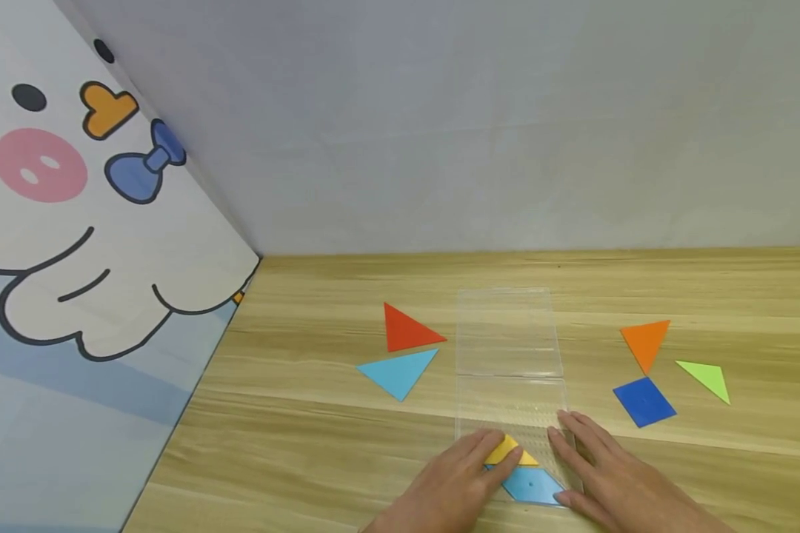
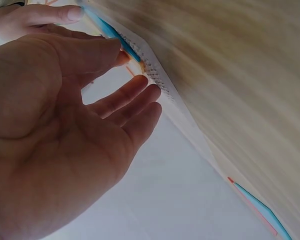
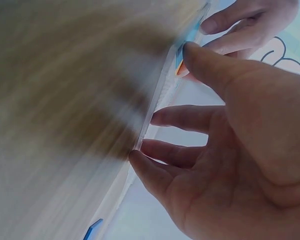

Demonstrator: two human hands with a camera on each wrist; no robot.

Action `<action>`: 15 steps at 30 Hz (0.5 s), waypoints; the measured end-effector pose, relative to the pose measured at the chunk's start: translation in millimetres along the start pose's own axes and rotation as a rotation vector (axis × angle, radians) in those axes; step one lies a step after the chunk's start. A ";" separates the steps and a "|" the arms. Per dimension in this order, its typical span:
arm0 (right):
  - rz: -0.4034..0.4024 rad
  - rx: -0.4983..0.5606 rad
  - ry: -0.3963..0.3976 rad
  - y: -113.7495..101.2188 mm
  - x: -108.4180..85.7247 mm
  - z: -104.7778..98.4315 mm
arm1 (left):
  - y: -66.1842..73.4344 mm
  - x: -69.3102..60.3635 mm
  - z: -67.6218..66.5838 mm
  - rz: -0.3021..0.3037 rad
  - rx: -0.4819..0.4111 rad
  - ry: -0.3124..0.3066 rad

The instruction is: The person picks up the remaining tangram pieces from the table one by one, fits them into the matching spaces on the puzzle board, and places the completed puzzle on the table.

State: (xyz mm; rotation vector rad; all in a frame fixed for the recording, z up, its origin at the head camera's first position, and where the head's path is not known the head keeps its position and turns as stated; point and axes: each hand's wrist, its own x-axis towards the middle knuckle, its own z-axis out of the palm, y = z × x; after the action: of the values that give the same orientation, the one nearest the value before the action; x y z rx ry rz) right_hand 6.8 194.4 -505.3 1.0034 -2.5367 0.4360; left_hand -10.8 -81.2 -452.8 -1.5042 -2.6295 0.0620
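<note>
In the head view, my left hand (image 1: 456, 474) pinches a yellow triangle (image 1: 528, 458) between thumb and forefinger. Directly below that triangle, a light blue parallelogram-shaped piece (image 1: 532, 485) lies on the near end of a clear hinged plastic case (image 1: 507, 400), which is spread flat. My right hand (image 1: 616, 470) rests along the case's right edge, its fingers spread and fairly straight. Its thumb (image 3: 205, 62) touches the right corner of the light blue piece. The left palm (image 2: 65, 120) hides part of the pieces in the left wrist view.
Left of the case lie a red triangle (image 1: 408, 333) and a light blue triangle (image 1: 400, 374). An orange triangle (image 1: 645, 344), a dark blue square (image 1: 644, 402) and a lime green triangle (image 1: 710, 377) lie on the right. Pale walls border the wooden tabletop (image 1: 293, 444).
</note>
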 end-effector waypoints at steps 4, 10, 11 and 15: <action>-0.014 0.020 0.009 -0.1 0.7 0.2 | -0.3 -0.1 -0.3 -0.003 0.003 -0.015; -0.027 0.033 0.018 0.2 1.0 0.7 | -0.7 0.7 -0.1 0.014 0.048 -0.017; -0.028 0.032 0.019 0.3 1.0 0.6 | -0.9 0.8 0.1 0.017 0.052 -0.018; -0.030 0.020 0.018 0.4 1.3 0.8 | -1.3 1.1 0.7 0.029 0.058 -0.019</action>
State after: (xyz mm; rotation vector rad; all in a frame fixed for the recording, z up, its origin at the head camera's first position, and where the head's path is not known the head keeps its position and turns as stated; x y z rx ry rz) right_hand 5.4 193.7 -505.4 1.0390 -2.5025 0.4609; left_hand -12.6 -81.0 -453.3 -1.5301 -2.5968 0.1545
